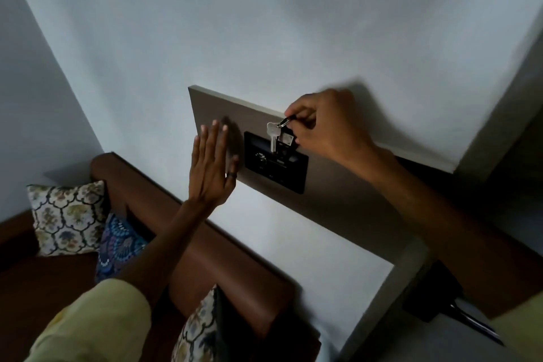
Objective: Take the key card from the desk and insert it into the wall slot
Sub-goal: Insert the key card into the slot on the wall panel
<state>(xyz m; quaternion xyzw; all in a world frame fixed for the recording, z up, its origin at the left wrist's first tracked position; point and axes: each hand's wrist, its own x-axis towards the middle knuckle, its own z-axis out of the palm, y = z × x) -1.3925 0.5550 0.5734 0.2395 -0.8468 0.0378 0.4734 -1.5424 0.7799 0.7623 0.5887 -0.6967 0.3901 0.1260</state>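
Left of the black rectangular wall slot panel [276,162], the left hand [212,167] is resting flat and wide against the board. The right hand [320,126] is pinching the ring above the panel; the dark key card tag [285,142] is hanging long-axis vertical, apparently entering the slot.

Left hand [212,166] flat, fingers spread; right hand [324,126] pinching, arm extended.
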